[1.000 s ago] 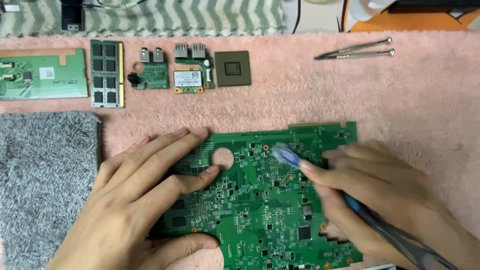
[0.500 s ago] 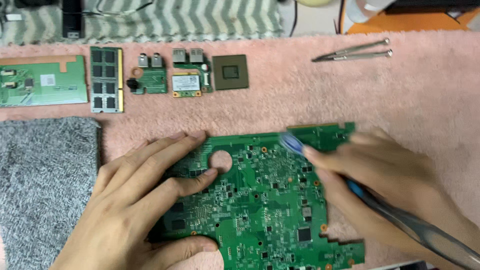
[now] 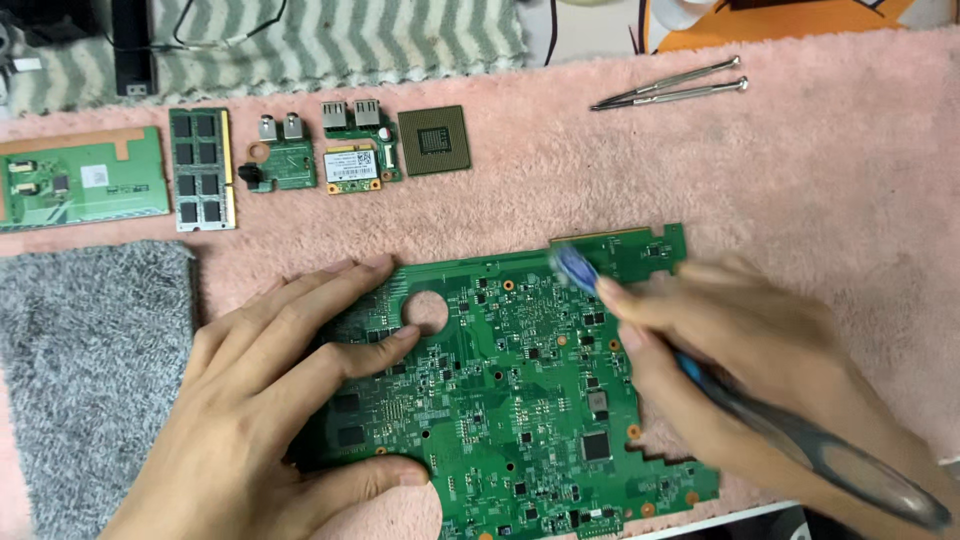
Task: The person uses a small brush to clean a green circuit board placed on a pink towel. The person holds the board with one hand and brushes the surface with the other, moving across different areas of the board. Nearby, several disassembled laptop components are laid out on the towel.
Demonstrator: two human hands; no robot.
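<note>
A large green circuit board (image 3: 510, 390) lies flat on a pink fluffy cloth (image 3: 800, 180), and every place given here is relative to that board. The left hand (image 3: 270, 400) lies spread and flat on the board's left part, fingers stretched toward a round hole near the top edge and thumb along the lower left edge; it presses down and grasps nothing. The right hand (image 3: 740, 370) covers the board's right side and is closed around a toothbrush (image 3: 800, 445) with a blue and grey handle. The brush head (image 3: 575, 268) is blurred, so its bristles are hard to make out; it sits on the board just below the upper right tab. The handle's end runs out toward the lower right corner of the view. The board's lower edge is cut off by the bottom of the frame, and both hands hide much of its surface. Above and to the left lies a row of small parts: a flat green panel (image 3: 80, 180) cut off at the left edge, a memory stick (image 3: 203, 168), two small green boards with metal sockets (image 3: 320, 150), and a square processor chip (image 3: 434, 140). Two slim metal screwdrivers (image 3: 670, 84) lie well above the board's right end. A grey fuzzy cloth (image 3: 90, 380) lies just left of the left hand. Compared with half a second ago, the brush head sits at nearly the same spot on the board, the left hand has not moved on it, and the whole scene sits slightly further left in the view.
</note>
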